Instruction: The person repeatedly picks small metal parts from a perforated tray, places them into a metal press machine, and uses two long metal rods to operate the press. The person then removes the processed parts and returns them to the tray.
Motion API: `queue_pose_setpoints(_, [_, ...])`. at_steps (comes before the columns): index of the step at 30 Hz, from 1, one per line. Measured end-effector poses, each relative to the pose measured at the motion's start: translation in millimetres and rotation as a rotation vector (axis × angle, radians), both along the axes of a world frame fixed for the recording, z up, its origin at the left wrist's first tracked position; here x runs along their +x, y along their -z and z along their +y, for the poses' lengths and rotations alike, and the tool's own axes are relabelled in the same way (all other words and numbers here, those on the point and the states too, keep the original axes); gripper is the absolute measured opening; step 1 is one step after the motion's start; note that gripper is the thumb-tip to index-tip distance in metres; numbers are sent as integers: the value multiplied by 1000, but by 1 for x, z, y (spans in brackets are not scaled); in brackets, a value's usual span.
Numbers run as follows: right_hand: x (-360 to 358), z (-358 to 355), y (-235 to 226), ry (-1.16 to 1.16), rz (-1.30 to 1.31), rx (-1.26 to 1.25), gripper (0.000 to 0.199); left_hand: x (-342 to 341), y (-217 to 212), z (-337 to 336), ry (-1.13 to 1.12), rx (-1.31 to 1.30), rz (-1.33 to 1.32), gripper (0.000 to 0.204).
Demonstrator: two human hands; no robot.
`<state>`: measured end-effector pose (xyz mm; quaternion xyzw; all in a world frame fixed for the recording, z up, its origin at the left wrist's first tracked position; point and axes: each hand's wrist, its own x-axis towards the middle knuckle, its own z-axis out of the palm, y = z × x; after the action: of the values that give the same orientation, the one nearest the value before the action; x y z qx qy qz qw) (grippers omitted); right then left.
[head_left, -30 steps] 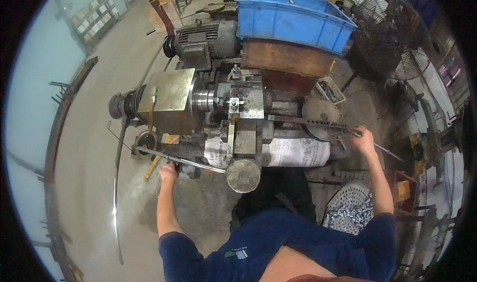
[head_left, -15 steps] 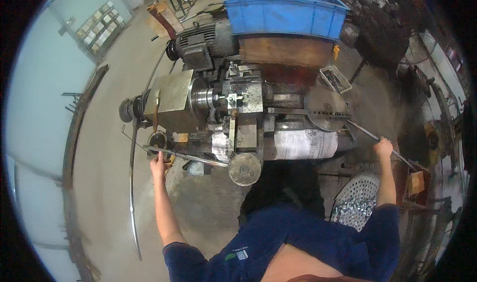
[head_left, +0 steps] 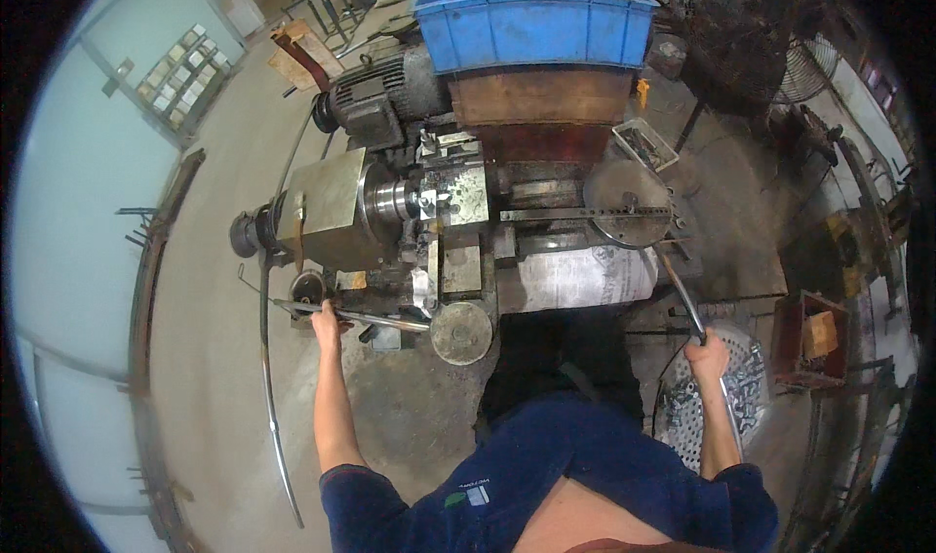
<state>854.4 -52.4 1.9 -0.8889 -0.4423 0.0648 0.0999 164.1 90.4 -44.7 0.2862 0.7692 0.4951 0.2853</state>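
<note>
Silvery, a slim metal rod (head_left: 385, 320) near a round grey disc (head_left: 461, 333) is gripped far out by the left hand (head_left: 328, 324), a shiny metal bar (head_left: 685, 296) by the right hand (head_left: 708, 353), presumably for leverage.

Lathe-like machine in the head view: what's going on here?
A person is at the machine with both arms spread. Their left hand is on a slim lever running toward a round grey disc; how tightly it grips is hard to tell. Their right hand is closed around a long metal bar by the large round plate. Below that hand sits a perforated tray holding small shiny metal parts.
</note>
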Motion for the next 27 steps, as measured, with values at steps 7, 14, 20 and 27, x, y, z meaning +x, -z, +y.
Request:
queue_pose_setpoints(7, [16, 2, 18, -87, -62, 93, 34, 6, -17, -1, 36, -143, -4, 44])
queue_pose_setpoints(14, [133, 74, 38, -233, -452, 190, 40, 3, -16, -5, 74, -136, -34, 45])
queue_pose_setpoints(20, [139, 177, 31, 107, -543, 83, 60, 4, -19, 2, 225, -203, -134, 46])
queue_pose_setpoints(27, [28, 99, 72, -359, 79, 335, 50, -24, 21, -50, 62, -237, -93, 51])
